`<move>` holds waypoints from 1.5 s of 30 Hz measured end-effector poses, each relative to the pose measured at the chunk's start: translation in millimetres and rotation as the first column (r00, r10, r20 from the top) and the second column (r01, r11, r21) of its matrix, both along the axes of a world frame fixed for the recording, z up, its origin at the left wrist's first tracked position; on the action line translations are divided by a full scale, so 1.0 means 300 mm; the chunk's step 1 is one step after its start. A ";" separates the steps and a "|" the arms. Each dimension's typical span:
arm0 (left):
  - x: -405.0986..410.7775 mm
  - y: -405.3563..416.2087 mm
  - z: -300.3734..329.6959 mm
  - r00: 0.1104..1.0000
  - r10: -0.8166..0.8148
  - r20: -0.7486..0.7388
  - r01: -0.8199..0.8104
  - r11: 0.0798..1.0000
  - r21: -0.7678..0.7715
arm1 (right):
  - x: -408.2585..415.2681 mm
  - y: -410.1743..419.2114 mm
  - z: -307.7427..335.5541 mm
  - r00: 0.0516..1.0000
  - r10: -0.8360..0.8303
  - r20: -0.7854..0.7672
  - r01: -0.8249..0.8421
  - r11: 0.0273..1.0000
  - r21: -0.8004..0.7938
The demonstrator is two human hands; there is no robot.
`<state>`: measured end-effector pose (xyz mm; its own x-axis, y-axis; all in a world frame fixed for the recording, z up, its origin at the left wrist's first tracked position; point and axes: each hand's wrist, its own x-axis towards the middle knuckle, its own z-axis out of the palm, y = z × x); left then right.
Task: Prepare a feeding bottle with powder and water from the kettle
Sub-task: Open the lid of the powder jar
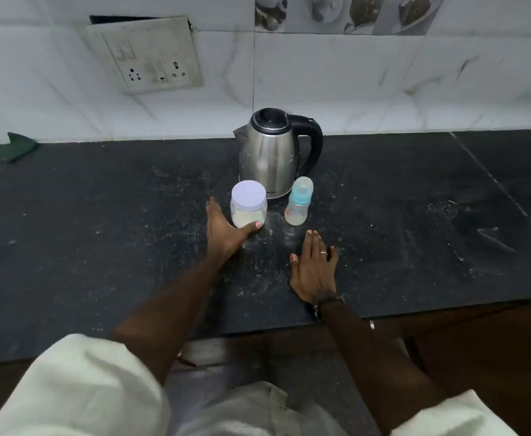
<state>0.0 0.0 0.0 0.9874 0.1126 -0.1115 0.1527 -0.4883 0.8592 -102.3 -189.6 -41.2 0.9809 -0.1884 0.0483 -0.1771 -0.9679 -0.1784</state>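
Note:
A steel kettle (270, 155) with a black handle stands on the dark counter (100, 234), its lid down. In front of it sits a clear jar of white powder (249, 209) with a pale lid. To its right stands a feeding bottle (298, 202) with a blue collar and clear cap on. My left hand (223, 231) wraps the jar's base, thumb across the front and fingers behind on the left. My right hand (316, 269) lies flat on the counter, fingers spread, just below the bottle and not touching it.
White powder is scattered on the counter around the jar and bottle. A green cloth (15, 147) lies at the far left by the tiled wall. A socket plate (146, 55) is on the wall. The counter's front edge (289, 328) runs near my body.

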 end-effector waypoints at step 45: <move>-0.459 0.100 -0.079 0.959 -0.151 0.239 0.181 0.978 -0.108 | 0.000 -0.015 -0.031 0.999 -0.012 0.053 0.012 1.000 -0.011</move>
<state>-137.7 29.9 -23.7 0.9917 -0.0554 0.1158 -0.1281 -0.3742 0.9185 -102.5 -194.2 -50.6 0.9746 -0.1993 0.1027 -0.1793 -0.9678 -0.1767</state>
